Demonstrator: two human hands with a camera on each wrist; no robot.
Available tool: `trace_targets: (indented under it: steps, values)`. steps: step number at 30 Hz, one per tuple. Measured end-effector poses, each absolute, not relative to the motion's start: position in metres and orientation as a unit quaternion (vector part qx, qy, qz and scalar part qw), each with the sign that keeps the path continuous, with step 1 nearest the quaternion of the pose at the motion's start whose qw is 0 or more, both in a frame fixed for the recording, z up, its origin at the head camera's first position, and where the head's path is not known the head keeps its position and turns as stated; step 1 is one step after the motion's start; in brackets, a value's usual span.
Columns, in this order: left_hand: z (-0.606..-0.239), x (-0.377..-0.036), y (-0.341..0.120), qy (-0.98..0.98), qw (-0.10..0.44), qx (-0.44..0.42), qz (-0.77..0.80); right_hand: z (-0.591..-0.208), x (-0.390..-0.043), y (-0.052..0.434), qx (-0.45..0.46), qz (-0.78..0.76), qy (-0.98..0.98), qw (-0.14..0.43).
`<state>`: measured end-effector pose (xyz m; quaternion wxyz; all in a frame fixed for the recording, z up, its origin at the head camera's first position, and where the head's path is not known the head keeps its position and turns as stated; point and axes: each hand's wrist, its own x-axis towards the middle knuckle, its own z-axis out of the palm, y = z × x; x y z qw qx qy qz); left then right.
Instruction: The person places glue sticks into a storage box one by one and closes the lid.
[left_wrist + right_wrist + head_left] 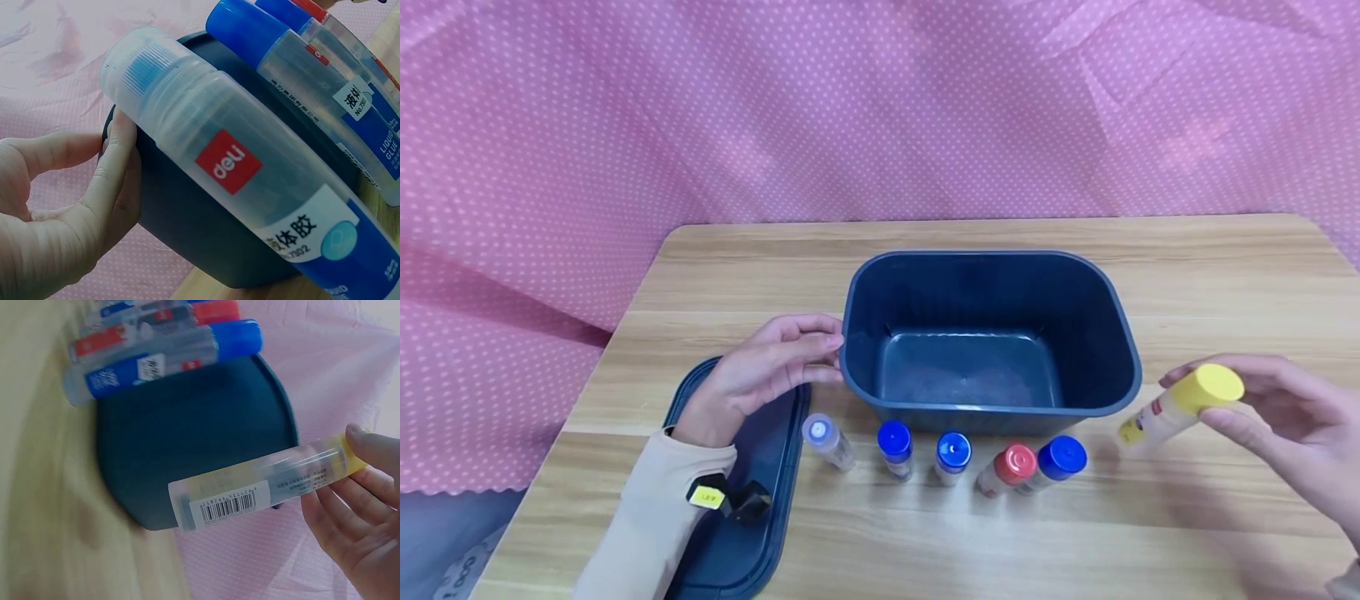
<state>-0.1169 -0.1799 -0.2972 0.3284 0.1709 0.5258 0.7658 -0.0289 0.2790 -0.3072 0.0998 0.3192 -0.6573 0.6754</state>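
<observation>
My right hand (1285,408) pinches a clear glue bottle (250,487) by its yellow cap, with thumb and fingers on opposite sides. The bottle hangs tilted to the right of a dark blue bin (992,410), its base pointing toward the bin. Inside, the bin shows a bare floor. With its fingertips, my left hand (767,367) touches the bin's left side at the rim. Just in front of the bin stands a row of liquid glue bottles: a clear-capped bottle (244,175) at the left end, then blue-capped ones and a red-capped bottle (1007,468).
A dark blue lid (763,546) lies on the wooden table (925,542) at the left, under my left forearm. Pink dotted cloth (880,108) hangs behind the table and down its left side.
</observation>
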Motion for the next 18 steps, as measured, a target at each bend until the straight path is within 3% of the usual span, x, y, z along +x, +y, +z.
trace_targets:
  steps: [9, 18]
  values:
    - [-0.297, -0.117, -0.180, 0.522, 0.329, 0.170, 0.768, -0.296, -0.045, 0.294, 0.339, 0.680, -0.639, 0.118]
    - [-0.297, -0.117, -0.180, 0.520, 0.330, 0.166, 0.770, -0.287, -0.053, 0.313, 0.235, 0.519, -0.801, 0.186]
